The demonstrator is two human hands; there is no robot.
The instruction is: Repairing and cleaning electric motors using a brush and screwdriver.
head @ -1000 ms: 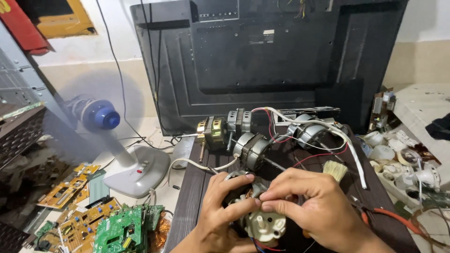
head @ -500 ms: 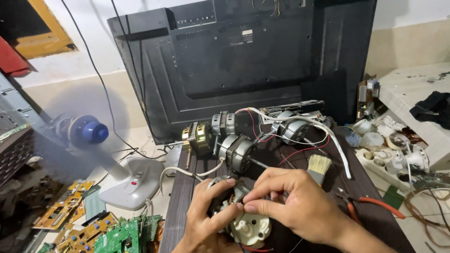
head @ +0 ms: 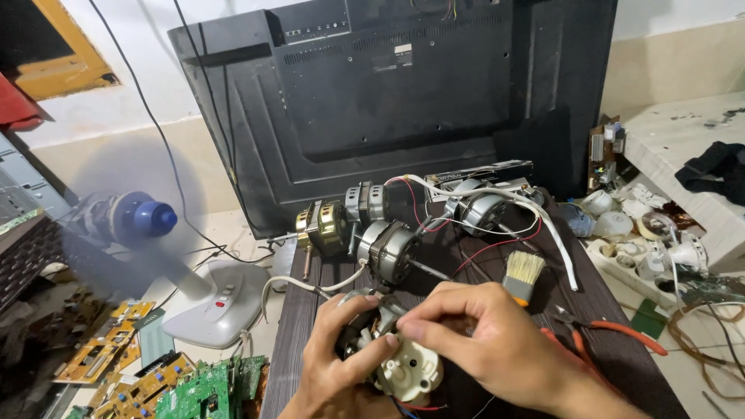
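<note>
Where the floor shows at the far left, yellow and green printed circuit boards (head: pixel 147 380) lie scattered, and beside them a white desk fan with a blue hub (head: pixel 147 219) stands, its blades a blur. Just right of the fan begins the dark wooden slatted table (head: pixel 299 341). At its near edge the left hand (head: pixel 337 361) is wrapped around a small electric motor with a cream plastic gearbox (head: pixel 403 368), fingers closed on its dark metal body. The right hand (head: pixel 485 341) comes over from the other side, thumb and forefinger pinched shut on the motor's top. Behind the hands several silver and brass fan motors (head: pixel 388 233) with red and white wires lie on the table, before a large black television back (head: pixel 403 101). Farther right lie a small brush with pale bristles (head: pixel 524 273) and orange-handled pliers (head: pixel 613 332).
</note>
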